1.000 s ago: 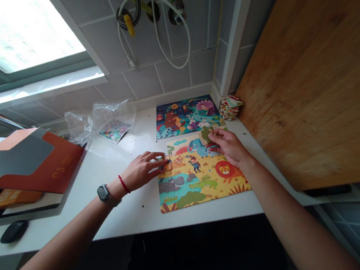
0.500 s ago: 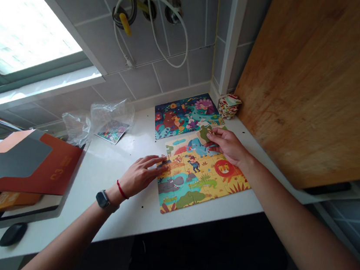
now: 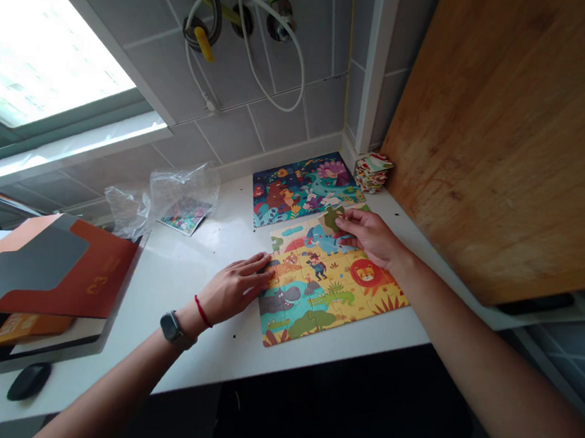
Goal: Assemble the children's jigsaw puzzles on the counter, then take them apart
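A bright safari jigsaw puzzle [image 3: 327, 287] with a lion, an elephant and a hippo lies on the white desk. Between the thumb and fingers of my right hand [image 3: 370, 234] is a green puzzle piece [image 3: 332, 217], held at the puzzle's upper right edge. My left hand [image 3: 239, 285] rests with fingers stretched out on the puzzle's left edge, holding nothing. Directly behind lies a dark forest-scene puzzle [image 3: 301, 188], its front edge close to the green piece.
A stack of puzzle pieces [image 3: 373, 172] stands in the back corner beside a wooden panel [image 3: 521, 133]. To the left are a clear plastic bag [image 3: 182, 188], a small picture card [image 3: 185, 215], an orange box [image 3: 88, 272] and a black mouse [image 3: 29, 381].
The view has shifted slightly, so the desk things sit a little farther right. My right hand still holds the green piece at nearly the same spot; my left hand stays at the puzzle's left edge.
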`<state>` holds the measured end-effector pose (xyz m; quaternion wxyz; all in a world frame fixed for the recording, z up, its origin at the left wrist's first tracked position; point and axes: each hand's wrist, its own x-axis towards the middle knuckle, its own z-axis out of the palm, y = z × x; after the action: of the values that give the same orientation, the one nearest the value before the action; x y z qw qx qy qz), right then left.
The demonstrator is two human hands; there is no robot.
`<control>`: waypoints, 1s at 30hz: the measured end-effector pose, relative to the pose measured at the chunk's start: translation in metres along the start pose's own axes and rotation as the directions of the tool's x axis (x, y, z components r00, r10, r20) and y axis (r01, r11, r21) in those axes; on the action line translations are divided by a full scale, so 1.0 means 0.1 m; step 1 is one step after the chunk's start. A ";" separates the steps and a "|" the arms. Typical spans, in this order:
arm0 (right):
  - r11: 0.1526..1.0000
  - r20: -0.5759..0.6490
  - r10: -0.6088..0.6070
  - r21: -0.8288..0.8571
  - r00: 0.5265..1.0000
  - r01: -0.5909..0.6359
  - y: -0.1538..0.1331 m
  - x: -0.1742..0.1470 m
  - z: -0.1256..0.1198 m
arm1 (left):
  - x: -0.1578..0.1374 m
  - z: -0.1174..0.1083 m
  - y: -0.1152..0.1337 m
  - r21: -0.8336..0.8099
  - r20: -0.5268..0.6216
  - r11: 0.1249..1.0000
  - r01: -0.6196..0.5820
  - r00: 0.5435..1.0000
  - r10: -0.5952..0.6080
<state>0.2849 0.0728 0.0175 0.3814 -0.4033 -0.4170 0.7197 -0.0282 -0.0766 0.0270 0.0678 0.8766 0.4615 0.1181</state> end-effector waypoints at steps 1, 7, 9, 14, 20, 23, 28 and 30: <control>1.000 0.010 0.000 -0.005 1.000 0.000 0.01 0.00 -0.01 | 0.03 -0.02 0.00 -0.019 0.005 1.000 0.020 1.000 -0.020; 1.000 0.097 -0.015 0.005 0.995 0.015 0.05 0.02 -0.02 | 0.44 -0.16 0.20 -0.384 -0.112 0.879 0.282 0.931 -0.347; 1.000 0.128 -0.029 -0.003 0.991 0.029 0.06 0.02 -0.01 | 0.64 -0.13 0.32 -0.627 -0.052 0.708 0.325 0.889 -0.454; 0.998 0.243 -0.046 -0.031 0.969 0.056 0.06 -0.03 0.02 | 1.04 0.03 0.52 -0.811 -0.023 0.515 0.279 0.864 -0.504; 0.995 0.363 0.023 -0.095 0.931 0.012 0.00 -0.12 0.05 | 1.02 -0.02 0.33 -0.778 -0.106 0.553 0.298 0.805 -0.584; 0.994 0.332 0.028 -0.105 0.943 0.007 -0.01 -0.11 0.03 | 0.82 -0.17 0.04 -0.650 -0.182 0.670 0.358 0.783 -0.595; 0.995 0.215 0.036 -0.098 0.976 -0.015 0.00 -0.06 0.00 | 0.53 -0.27 -0.43 -0.565 -0.150 0.709 0.421 0.793 -0.590; 0.995 0.207 0.042 -0.102 0.978 -0.021 0.01 -0.05 -0.01 | 0.50 -0.21 -0.53 -0.580 -0.109 0.680 0.449 0.784 -0.611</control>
<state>0.2875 0.0680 0.0181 0.3036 -0.3507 -0.4835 0.7423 -0.0490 -0.0053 0.0420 0.2662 0.6214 0.6523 0.3430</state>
